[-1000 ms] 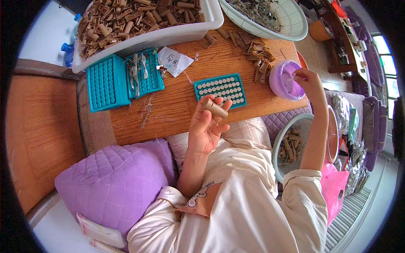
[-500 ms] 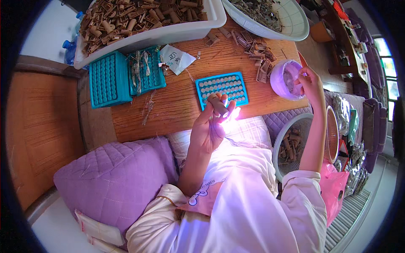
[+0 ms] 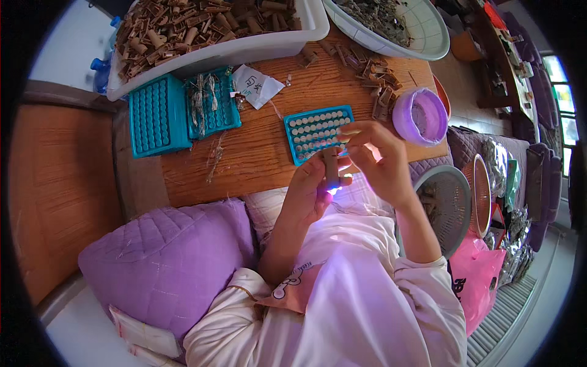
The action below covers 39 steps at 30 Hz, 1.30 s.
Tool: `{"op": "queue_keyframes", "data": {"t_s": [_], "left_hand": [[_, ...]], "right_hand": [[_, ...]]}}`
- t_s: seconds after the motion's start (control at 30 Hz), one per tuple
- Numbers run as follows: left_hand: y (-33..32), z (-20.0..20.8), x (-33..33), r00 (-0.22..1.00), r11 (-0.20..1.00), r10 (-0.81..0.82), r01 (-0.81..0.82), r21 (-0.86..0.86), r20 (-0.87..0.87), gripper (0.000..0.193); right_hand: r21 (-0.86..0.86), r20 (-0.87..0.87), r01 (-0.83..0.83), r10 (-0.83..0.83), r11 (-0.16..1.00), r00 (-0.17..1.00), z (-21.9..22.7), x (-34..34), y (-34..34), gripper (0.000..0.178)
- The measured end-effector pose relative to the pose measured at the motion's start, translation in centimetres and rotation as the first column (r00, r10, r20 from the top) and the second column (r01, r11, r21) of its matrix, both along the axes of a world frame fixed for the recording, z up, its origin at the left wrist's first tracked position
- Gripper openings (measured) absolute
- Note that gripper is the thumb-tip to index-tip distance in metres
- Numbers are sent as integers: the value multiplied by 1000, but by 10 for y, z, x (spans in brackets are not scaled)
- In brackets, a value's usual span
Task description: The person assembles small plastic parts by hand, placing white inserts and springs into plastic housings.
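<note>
In front of my lap, my left hand (image 3: 304, 191) grips a brown tube-shaped piece (image 3: 331, 166) upright between thumb and fingers. A bright violet-white light (image 3: 333, 190) glows at the lower end of that piece. Close on its right is my right hand (image 3: 386, 160), thumb and forefinger brought together above the piece. Whatever the right fingertips pinch, if anything, is too small to make out. Just beyond both hands lies a teal tray (image 3: 291, 144) with rows of round, pale silvery discs; the right fingers cover part of its right side.
A purple bowl (image 3: 401, 120) stands at the table's right edge, near loose brown pieces (image 3: 380, 82). Far left are a white bin (image 3: 269, 52) of brown pieces and stacked teal trays (image 3: 160, 116). A grey basket (image 3: 460, 208) sits right of my lap.
My right hand has left the purple bowl and come leftward to the brown piece. My left hand has turned that piece more upright. The grey basket has shifted right and tilted.
</note>
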<state>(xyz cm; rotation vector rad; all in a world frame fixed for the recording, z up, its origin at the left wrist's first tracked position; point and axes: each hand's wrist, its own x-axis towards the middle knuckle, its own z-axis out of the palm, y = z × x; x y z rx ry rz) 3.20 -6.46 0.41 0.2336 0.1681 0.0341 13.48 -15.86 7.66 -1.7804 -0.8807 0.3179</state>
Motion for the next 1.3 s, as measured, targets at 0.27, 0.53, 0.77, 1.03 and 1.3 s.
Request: {"op": "queue_keyframes", "data": {"t_s": [0.27,0.53,0.77,1.03,1.3], "left_hand": [[4,8,-3,998,997,-63,63,52,-4,51],[0,9,-2,999,998,-43,43,36,-5,47],[-4,3,-1,997,987,-65,58,148,43,43],[-12,5,7,995,963,-78,90,253,-55,40],[-10,24,5,986,955,-119,145,258,-114,43]], "right_hand": [[-21,59,34,-33,999,998,-5,-9,0,6],[-28,320,50,-39,998,947,-6,-17,-5,10],[-118,342,45,-2,992,940,-14,-17,-9,10],[-178,198,7,29,984,980,-4,-10,-17,8],[-162,207,75,-40,984,977,-9,-16,-21,12]]}}
